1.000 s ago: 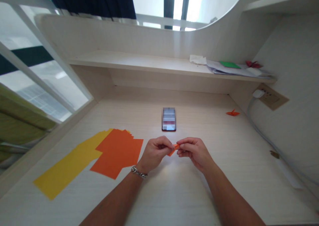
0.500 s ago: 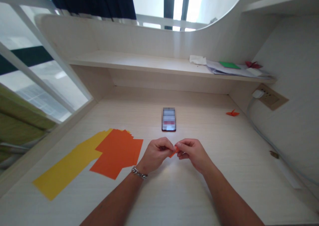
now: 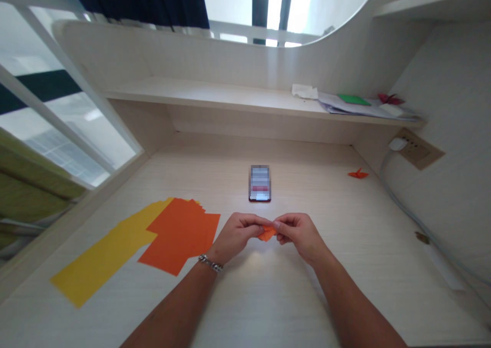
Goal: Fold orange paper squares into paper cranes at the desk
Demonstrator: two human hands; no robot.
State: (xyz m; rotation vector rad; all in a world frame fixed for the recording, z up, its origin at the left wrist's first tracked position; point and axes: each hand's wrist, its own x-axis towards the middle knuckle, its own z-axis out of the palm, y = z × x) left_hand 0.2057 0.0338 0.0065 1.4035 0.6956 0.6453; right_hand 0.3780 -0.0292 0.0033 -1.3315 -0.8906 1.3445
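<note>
A small folded piece of orange paper (image 3: 267,233) is held between both hands above the desk, partly hidden by the fingers. My left hand (image 3: 240,235) pinches its left side, with a chain bracelet on the wrist. At the right side of the paper, my right hand (image 3: 301,235) grips it between thumb and fingers. Beyond the hands lies a phone (image 3: 260,183) with a blurred screen. Orange paper sheets (image 3: 184,235) lie left of my left hand, partly over yellow paper sheets (image 3: 103,256).
A folded orange paper bird (image 3: 358,174) sits at the desk's right side. Papers (image 3: 368,110), a green sheet (image 3: 353,100) and a red folded paper shape (image 3: 390,99) rest on the shelf (image 3: 215,95). A cable (image 3: 406,212) runs down from a wall socket (image 3: 420,148).
The fingers of my left hand have straightened along the paper's upper edge, and its wrist has shifted slightly left. More of the orange paper shows between the hands.
</note>
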